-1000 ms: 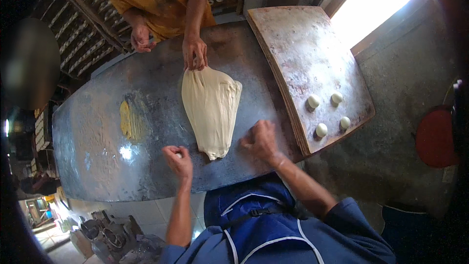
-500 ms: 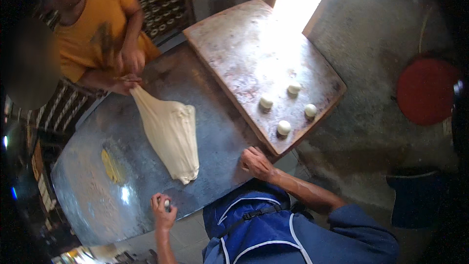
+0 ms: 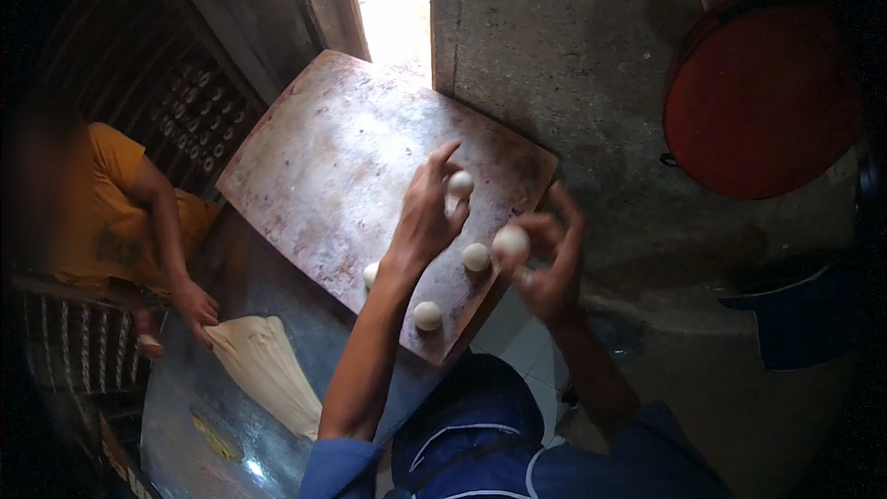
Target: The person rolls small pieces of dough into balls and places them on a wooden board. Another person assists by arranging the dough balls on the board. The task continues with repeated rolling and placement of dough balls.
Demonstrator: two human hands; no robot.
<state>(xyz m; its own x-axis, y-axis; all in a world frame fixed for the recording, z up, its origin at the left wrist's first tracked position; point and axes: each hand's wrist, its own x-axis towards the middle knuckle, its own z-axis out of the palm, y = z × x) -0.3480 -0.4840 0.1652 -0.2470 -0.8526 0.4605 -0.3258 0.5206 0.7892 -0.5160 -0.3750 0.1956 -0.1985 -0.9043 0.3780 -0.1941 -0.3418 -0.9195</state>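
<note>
Over the raised board, my left hand (image 3: 427, 214) has its thumb and fingers curved about a small white dough ball (image 3: 460, 185); the index finger sticks out past it. My right hand (image 3: 552, 279), smeared by motion, holds another dough ball (image 3: 511, 242) in its fingers just off the board's right edge. Near the board's front corner lie a dough ball (image 3: 476, 257) and a second dough ball (image 3: 427, 316). My left forearm partly covers one more dough ball (image 3: 370, 274).
The wooden board (image 3: 305, 143) stands beside a metal-topped table (image 3: 176, 397). A person in orange (image 3: 157, 189) at far left grips a stretched dough sheet (image 3: 263, 360) on it. A round red lid or tub (image 3: 762, 102) is at right. Racks (image 3: 199, 120) stand behind.
Both my hands have moved from the metal table's edge to the board, and dough balls now show in both. The view has swung right. The other person's dough sheet lies lower and farther left.
</note>
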